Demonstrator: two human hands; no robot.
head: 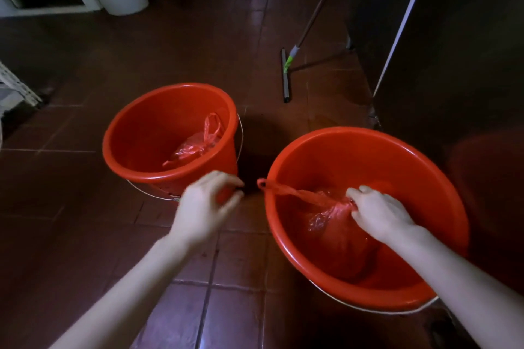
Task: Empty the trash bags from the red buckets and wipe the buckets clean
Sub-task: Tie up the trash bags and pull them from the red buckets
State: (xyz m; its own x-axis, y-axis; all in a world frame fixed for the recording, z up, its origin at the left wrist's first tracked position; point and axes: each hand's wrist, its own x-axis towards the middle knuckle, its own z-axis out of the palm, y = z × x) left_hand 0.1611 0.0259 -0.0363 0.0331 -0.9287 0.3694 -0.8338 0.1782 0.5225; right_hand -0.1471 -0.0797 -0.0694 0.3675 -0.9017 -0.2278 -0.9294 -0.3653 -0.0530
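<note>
Down on the tiled floor (85,207) stand two red buckets, each with a knotted red trash bag in it. The right hand (380,212) is inside the near bucket (425,156), clamped on the neck of its trash bag (326,215). One bag handle (283,190) stretches taut to the left over the rim. The left hand (207,204) hovers blurred just beside that loop, fingers curled, and I cannot tell whether it pinches anything.

The thin film looks the likeliest weak point: a sharp pull on the stretched handle could tear it and spill the contents. Lifting against the rim might also tip the near bucket. The far bucket (119,122) has its bag (192,147) untouched.
</note>
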